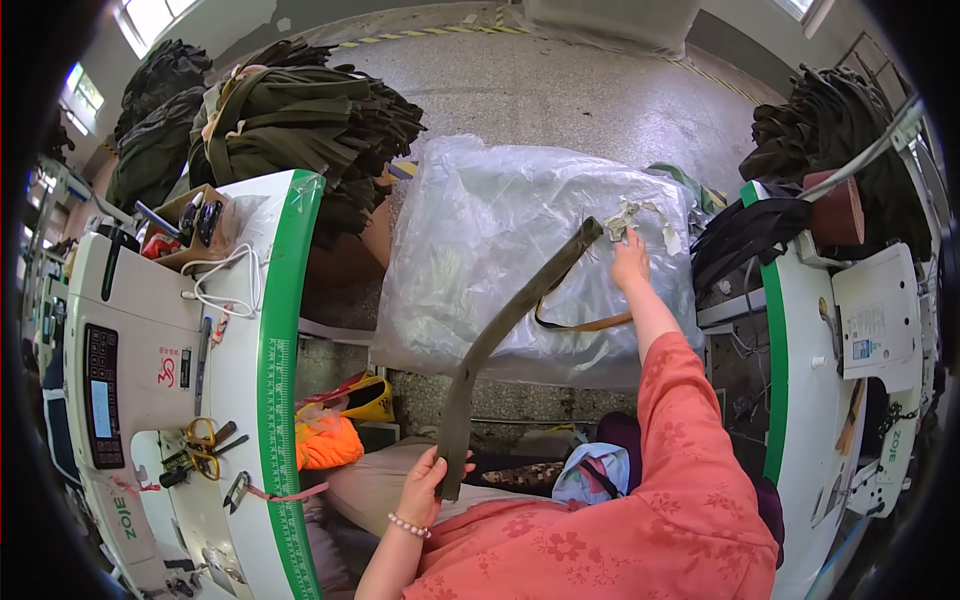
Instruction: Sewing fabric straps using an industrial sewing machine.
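Observation:
My left hand (424, 490), with a beaded bracelet at the wrist, is closed round the lower end of a long olive-green fabric strip (490, 340). The strip slants up and to the right over a plastic-covered surface (450, 260). At the far side, my right hand (630, 264) reaches out with its fingers stretched toward some torn, pale scraps (640, 218). Its fingertips are at the scraps' lower edge; whether they pinch anything is hard to see. A thin tan-and-black band (585, 325) lies in a curve on the plastic, below the strip's upper end.
A white sewing machine (150, 340) stands left, with yellow-handled scissors (203, 450) and a cardboard box (190, 225) on its green-edged table (290, 260). Piles of olive strips (290, 120) rise behind. Another machine (875, 320) and black strips (745, 240) are right. An orange cloth (328, 442) lies low.

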The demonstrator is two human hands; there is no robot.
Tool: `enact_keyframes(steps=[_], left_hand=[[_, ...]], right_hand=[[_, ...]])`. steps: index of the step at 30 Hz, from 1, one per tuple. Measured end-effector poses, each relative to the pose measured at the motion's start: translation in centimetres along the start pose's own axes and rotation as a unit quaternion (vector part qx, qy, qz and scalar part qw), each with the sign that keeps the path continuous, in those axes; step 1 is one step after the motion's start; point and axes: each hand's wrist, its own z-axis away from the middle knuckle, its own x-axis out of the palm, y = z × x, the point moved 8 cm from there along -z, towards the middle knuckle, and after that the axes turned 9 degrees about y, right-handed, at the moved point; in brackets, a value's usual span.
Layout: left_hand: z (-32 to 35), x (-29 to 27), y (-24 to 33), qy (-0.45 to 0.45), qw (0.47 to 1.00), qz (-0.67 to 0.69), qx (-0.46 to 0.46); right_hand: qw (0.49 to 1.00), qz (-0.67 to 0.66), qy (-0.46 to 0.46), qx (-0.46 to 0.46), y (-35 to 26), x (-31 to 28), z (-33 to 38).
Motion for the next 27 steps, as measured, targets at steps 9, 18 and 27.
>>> enact_keyframes(steps=[9,18,27], left_hand=[[-1.1,-1.7,-2.2,0.012,0.999,-0.029,-0.03],[-2.4,-2.2,-3.4,0.037,0.999,-0.023,-0.033],[-2.4,-3.2,-4.0,0.024,0.999,-0.006,-0.036]], right_hand=[[0.995,0.075,0.059,-0.043,-2.0,0.7,-0.5],[0.98,-0.136,-0.119,0.082,-5.0,-1.7,-5.1],[0.827,-0.349,0.218,0.383,3.6,7.8,1.1]])
